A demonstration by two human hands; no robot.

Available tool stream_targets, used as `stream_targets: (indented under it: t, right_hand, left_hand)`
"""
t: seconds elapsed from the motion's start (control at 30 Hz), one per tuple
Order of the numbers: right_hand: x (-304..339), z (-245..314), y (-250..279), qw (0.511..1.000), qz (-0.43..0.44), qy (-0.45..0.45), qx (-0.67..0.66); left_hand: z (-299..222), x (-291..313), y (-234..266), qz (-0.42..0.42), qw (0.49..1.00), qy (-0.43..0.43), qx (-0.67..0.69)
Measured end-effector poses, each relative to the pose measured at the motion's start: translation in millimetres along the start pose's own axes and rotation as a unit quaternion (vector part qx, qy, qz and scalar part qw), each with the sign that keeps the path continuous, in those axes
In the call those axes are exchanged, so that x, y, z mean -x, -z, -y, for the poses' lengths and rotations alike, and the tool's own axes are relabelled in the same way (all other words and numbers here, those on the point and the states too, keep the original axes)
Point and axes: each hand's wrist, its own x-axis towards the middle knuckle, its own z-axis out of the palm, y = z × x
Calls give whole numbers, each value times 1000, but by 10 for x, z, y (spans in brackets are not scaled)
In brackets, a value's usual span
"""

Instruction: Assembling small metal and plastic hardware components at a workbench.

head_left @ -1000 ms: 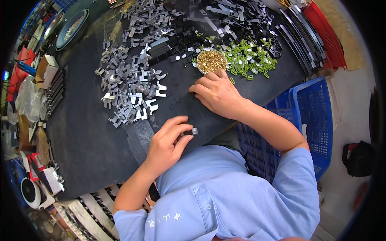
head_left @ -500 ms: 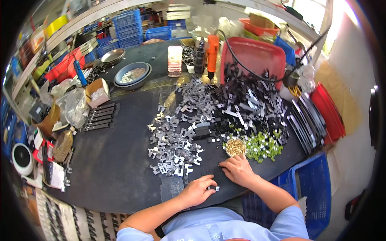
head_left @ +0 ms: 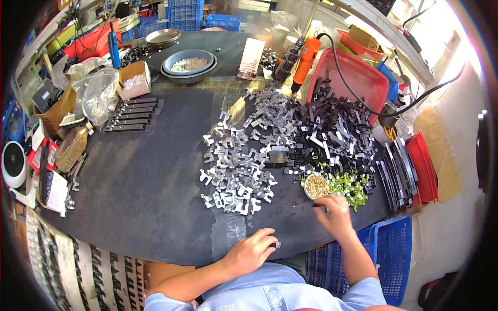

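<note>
Silvery piece [head_left: 278, 244] pokes rightward, long axis unclear — left hand [head_left: 250, 254] pinching it, right hand [head_left: 335, 213] — grip indiscernible.

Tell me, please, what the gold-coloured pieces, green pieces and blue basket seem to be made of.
The gold-coloured pieces: probably metal, perhaps brass or plated, shiny, with bright glints.
The green pieces: perhaps plastic or rubber, judging by their even colour; finish unclear.
The blue basket: likely moulded plastic, smooth-looking, with perforated walls.

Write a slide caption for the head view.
At a black worktable, the left hand holds a small silvery piece; the right hand is beside a round white bowl of tiny golden parts.
</note>
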Motion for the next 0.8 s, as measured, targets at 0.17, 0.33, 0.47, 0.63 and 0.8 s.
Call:
stream_targets:
  t: [0.17, 0.33, 0.47, 0.63, 0.8]
  right_hand:
    - [394, -378, 130, 990, -48, -74, 110]
    - [393, -140, 64, 987, -49, -117, 101]
    - [134, 241, -76, 1000, 12, 10, -18]
    - [143, 240, -179, 997, 33, 40, -50]
    - [121, 268, -303, 994, 2, 96, -60]
  left_hand:
    - [-4, 79, -53, 11, 1000, 5, 20]
    - [25, 84, -55, 28, 998, 22, 49]
    - [82, -22, -15, 22, 999, 7, 46]
    - [25, -93, 9, -13, 998, 27, 49]
    - [28, -111, -30, -5, 998, 36, 54]
